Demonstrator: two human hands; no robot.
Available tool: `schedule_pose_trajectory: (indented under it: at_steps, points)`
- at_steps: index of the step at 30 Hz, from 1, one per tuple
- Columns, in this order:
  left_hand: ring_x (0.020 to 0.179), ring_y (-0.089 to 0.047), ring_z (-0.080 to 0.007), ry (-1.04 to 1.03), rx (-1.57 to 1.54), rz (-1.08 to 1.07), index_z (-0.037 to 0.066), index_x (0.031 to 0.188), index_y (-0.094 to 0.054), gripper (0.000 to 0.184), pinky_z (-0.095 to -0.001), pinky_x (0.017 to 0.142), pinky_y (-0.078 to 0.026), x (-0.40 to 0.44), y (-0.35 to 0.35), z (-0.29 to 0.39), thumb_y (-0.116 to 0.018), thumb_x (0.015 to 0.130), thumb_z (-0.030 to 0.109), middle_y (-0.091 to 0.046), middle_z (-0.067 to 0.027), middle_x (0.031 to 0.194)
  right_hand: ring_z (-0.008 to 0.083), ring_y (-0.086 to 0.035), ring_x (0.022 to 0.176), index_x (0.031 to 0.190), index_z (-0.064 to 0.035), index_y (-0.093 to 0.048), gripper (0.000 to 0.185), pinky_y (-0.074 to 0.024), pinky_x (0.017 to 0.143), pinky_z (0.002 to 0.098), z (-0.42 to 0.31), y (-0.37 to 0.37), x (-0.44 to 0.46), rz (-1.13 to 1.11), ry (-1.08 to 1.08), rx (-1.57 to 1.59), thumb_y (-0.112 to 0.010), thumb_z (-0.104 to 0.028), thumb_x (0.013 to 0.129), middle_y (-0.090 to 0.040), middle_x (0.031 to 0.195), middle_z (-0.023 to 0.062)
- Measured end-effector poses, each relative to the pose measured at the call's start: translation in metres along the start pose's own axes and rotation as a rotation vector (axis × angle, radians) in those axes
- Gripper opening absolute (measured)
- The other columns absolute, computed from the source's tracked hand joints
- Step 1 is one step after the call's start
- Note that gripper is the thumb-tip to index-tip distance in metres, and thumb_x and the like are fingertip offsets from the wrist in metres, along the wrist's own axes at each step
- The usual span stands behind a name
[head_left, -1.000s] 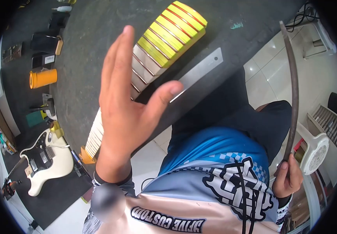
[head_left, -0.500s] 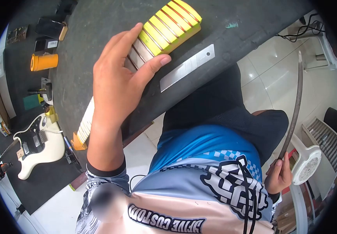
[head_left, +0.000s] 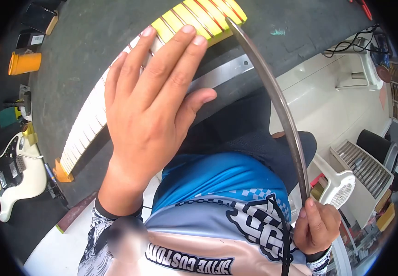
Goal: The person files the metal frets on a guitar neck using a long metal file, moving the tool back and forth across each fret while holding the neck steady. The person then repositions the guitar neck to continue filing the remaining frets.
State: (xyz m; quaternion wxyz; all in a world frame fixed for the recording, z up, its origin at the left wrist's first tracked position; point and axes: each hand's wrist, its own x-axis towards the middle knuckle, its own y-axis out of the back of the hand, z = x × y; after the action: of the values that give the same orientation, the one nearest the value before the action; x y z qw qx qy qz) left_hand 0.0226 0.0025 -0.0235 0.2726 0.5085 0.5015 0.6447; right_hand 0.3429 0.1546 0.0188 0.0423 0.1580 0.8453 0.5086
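A guitar neck (head_left: 85, 124) lies along the dark bench, its fretboard showing metal frets with pale strips between them and bright yellow ones at the far end. My left hand (head_left: 150, 96) rests palm down over the neck, fingers stretched and slightly apart, partly hiding it. In my right hand (head_left: 317, 226) is the lower end of a long, slender, tapering metal file (head_left: 279, 103). The file's tip touches or hovers just above the yellow end's near side; I cannot tell which. A flat metal strip (head_left: 219, 73) with a hole lies beside the neck, partly covered.
A white guitar body (head_left: 26, 172) lies on the dark surface at left. An orange cup (head_left: 25, 63) and dark boxes stand farther up. To the right are a white stool (head_left: 344, 188), a slatted rack (head_left: 362, 161) and black cables (head_left: 360, 43).
The file has swung up and left from the bench's right side to the neck's yellow end. My left hand has flattened, its fingers stretching out. The view has shifted.
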Motion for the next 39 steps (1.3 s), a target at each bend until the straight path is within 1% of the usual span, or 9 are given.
schedule_pose_trajectory:
  at_steps: [2, 6, 10, 16, 25, 27, 31, 35, 39]
  points:
    - [0.132, -0.056, -0.0361, 0.015, -0.001, 0.003, 0.007, 0.136, -0.066, 0.053, -0.0437, 0.108, -0.042, -0.001, 0.0, 0.0, -0.069, 0.093, 0.039, -0.065, -0.0102, 0.138, 0.022, -0.051, 0.057, 0.132, -0.0036, -0.065, 0.061, -0.0407, 0.058, 0.0344, -0.01, 0.007, 0.005, -0.042, -0.023, 0.016, -0.064, 0.014, 0.073, -0.068, 0.077, 0.0093]
    - [0.132, -0.056, -0.0347, 0.022, 0.031, 0.004, 0.01, 0.135, -0.067, 0.052, -0.0432, 0.107, -0.042, -0.002, -0.002, 0.002, -0.067, 0.094, 0.041, -0.066, -0.0078, 0.138, 0.0225, -0.054, 0.061, 0.13, -0.0051, -0.067, 0.063, -0.0437, 0.064, 0.0343, -0.026, 0.009, 0.009, -0.039, -0.045, -0.051, -0.063, 0.015, 0.071, -0.069, 0.079, 0.0093]
    - [0.132, -0.056, -0.0344, 0.03, 0.048, -0.027, 0.011, 0.135, -0.067, 0.051, -0.043, 0.107, -0.042, 0.0, 0.002, 0.003, -0.067, 0.094, 0.041, -0.066, -0.0069, 0.138, 0.0262, -0.059, 0.07, 0.13, -0.0067, -0.068, 0.06, -0.0479, 0.073, 0.0366, -0.03, 0.009, 0.008, -0.046, -0.046, -0.117, -0.066, 0.013, 0.072, -0.072, 0.087, 0.0137]
    - [0.133, -0.055, -0.0336, 0.028, 0.055, -0.055, 0.012, 0.136, -0.067, 0.053, -0.0429, 0.106, -0.042, 0.001, 0.004, 0.003, -0.067, 0.093, 0.042, -0.065, -0.0058, 0.139, 0.0259, -0.057, 0.07, 0.13, -0.0074, -0.068, 0.06, -0.0456, 0.072, 0.0369, -0.028, 0.007, 0.002, -0.067, -0.051, -0.113, -0.068, 0.01, 0.072, -0.072, 0.086, 0.0144]
    - [0.134, -0.055, -0.0338, 0.027, 0.061, -0.082, 0.011, 0.137, -0.066, 0.055, -0.0426, 0.107, -0.041, 0.001, 0.005, 0.003, -0.065, 0.093, 0.045, -0.064, -0.0067, 0.139, 0.0244, -0.055, 0.06, 0.127, -0.0019, -0.068, 0.057, -0.0448, 0.064, 0.0359, -0.032, 0.005, 0.046, -0.145, -0.038, -0.074, -0.069, 0.009, 0.072, -0.07, 0.081, 0.0121]
    - [0.133, -0.055, -0.0339, 0.018, 0.064, -0.079, 0.011, 0.137, -0.066, 0.056, -0.0427, 0.107, -0.041, 0.002, 0.006, 0.002, -0.066, 0.093, 0.046, -0.065, -0.007, 0.139, 0.0169, -0.047, 0.054, 0.133, -0.0093, -0.069, 0.063, -0.0383, 0.057, 0.0324, -0.022, -0.016, 0.064, -0.05, 0.023, -0.086, -0.077, -0.004, 0.07, -0.059, 0.072, 0.0042]
    - [0.133, -0.055, -0.0343, 0.023, 0.056, -0.076, 0.01, 0.137, -0.066, 0.057, -0.0429, 0.107, -0.041, 0.002, 0.007, 0.002, -0.066, 0.093, 0.046, -0.065, -0.0078, 0.139, 0.016, -0.047, 0.055, 0.133, -0.0088, -0.069, 0.065, -0.0369, 0.053, 0.0311, -0.025, -0.025, 0.09, -0.03, 0.02, -0.013, -0.077, -0.002, 0.069, -0.059, 0.073, 0.0047]
    - [0.133, -0.055, -0.0346, 0.016, 0.047, -0.066, 0.009, 0.137, -0.066, 0.057, -0.0431, 0.107, -0.041, 0.001, 0.005, 0.002, -0.066, 0.093, 0.046, -0.065, -0.0082, 0.139, 0.0158, -0.046, 0.054, 0.134, -0.0094, -0.068, 0.068, -0.0369, 0.053, 0.0314, -0.018, -0.014, 0.049, -0.05, 0.009, -0.02, -0.077, -0.003, 0.067, -0.06, 0.074, 0.0054]
    - [0.134, -0.055, -0.0347, 0.014, 0.049, -0.065, 0.009, 0.137, -0.066, 0.057, -0.0434, 0.107, -0.041, 0.001, 0.005, 0.002, -0.066, 0.093, 0.046, -0.065, -0.0084, 0.139, 0.0225, -0.056, 0.055, 0.129, -0.0012, -0.067, 0.058, -0.0439, 0.054, 0.0323, -0.019, -0.002, 0.024, -0.115, 0.016, 0.002, -0.067, 0.01, 0.072, -0.068, 0.076, 0.0123]
